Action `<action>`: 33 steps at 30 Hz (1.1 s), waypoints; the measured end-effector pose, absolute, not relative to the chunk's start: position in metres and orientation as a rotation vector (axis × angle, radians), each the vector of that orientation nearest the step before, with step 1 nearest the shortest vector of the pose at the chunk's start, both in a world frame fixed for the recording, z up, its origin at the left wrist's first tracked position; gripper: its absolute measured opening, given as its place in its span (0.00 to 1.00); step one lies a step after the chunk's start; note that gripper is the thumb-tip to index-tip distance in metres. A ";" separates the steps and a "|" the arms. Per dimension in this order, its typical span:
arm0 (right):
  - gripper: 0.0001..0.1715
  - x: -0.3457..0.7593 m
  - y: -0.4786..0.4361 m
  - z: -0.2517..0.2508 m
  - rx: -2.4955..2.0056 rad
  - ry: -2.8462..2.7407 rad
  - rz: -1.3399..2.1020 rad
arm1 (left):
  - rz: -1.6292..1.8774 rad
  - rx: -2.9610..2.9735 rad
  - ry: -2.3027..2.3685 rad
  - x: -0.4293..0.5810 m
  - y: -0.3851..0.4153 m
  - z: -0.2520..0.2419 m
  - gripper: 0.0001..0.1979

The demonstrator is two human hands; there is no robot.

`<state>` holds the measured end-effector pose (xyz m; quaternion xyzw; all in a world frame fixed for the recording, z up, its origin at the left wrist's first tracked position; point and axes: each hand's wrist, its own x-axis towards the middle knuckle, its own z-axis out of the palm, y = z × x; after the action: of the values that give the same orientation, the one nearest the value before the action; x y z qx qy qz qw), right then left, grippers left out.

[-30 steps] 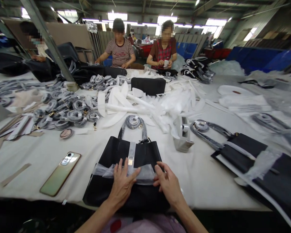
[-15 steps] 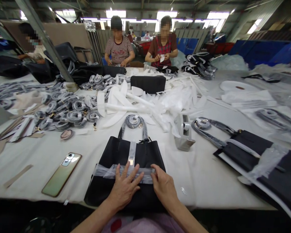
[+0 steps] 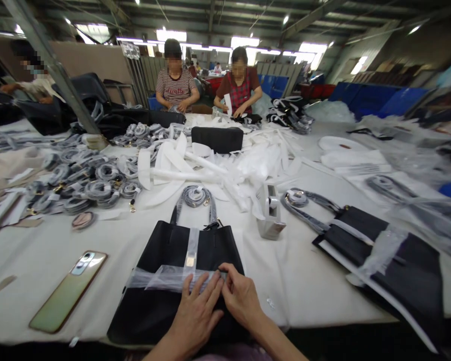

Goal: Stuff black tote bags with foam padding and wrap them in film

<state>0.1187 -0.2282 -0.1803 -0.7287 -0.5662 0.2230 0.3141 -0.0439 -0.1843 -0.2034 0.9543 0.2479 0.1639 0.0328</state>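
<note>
A black handbag (image 3: 143, 311) lies flat at the table's front edge, its wrapped handles and a coiled strap (image 3: 195, 196) pointing away from me. Across its front runs a band of clear plastic film (image 3: 165, 279); a narrow pale strip (image 3: 192, 245) comes down from the top edge to meet it. My left hand (image 3: 196, 311) rests on the band with its fingers stretched out flat. Beside those fingertips, my right hand (image 3: 242, 300) is closed in a pinch at the band's right part. Its fingertips hide the pinched bit of film.
A tape dispenser (image 3: 269, 223) stands beyond the bag, to the right. Another black handbag (image 3: 394, 260) lies farther right. On the left are a phone (image 3: 67, 293) and a heap of coiled straps (image 3: 97, 188). White packing pieces (image 3: 195, 170) cover the middle; co-workers sit opposite.
My view has shifted, so the scene sits farther left. My right hand has moved inward along the film, close to my left fingers. The left fingers are less spread.
</note>
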 end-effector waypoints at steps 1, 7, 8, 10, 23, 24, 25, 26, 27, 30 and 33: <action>0.18 0.124 -0.227 -0.176 -1.893 -1.469 0.617 | 0.528 2.953 0.774 -0.042 -0.186 -0.205 0.30; 0.26 0.239 -0.210 -0.134 -2.053 -0.736 0.174 | 0.648 3.030 0.746 -0.038 -0.185 -0.218 0.31; 0.27 0.264 -0.205 -0.129 -2.083 -0.660 0.142 | 0.660 3.036 0.744 -0.038 -0.185 -0.219 0.31; 0.28 0.304 -0.195 -0.124 -2.114 -0.617 0.195 | 0.693 3.052 0.739 -0.037 -0.184 -0.221 0.31; 0.26 0.332 -0.165 -0.132 -2.049 -0.618 0.341 | 0.770 3.107 0.751 -0.037 -0.183 -0.221 0.29; 0.25 0.330 -0.172 -0.133 -2.046 -0.611 0.307 | 0.766 3.100 0.760 -0.037 -0.184 -0.221 0.30; 0.25 0.327 -0.179 -0.134 -2.043 -0.604 0.275 | 0.759 3.093 0.764 -0.037 -0.184 -0.221 0.30; 0.24 0.322 -0.188 -0.136 -2.041 -0.596 0.249 | 0.758 3.085 0.766 -0.037 -0.185 -0.222 0.30; 0.24 0.317 -0.196 -0.139 -2.042 -0.587 0.232 | 0.762 3.077 0.767 -0.036 -0.185 -0.222 0.30; 0.24 0.298 -0.219 -0.149 -2.068 -0.573 0.239 | 0.785 3.068 0.752 -0.036 -0.186 -0.221 0.30; 0.25 0.284 -0.228 -0.161 -2.122 -0.576 0.291 | 0.788 3.063 0.746 -0.036 -0.186 -0.220 0.30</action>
<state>0.2841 -0.2283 -0.1611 -0.8565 -0.2325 0.1175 0.4457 -0.0363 -0.1858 -0.2203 0.9412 0.2293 0.2422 -0.0540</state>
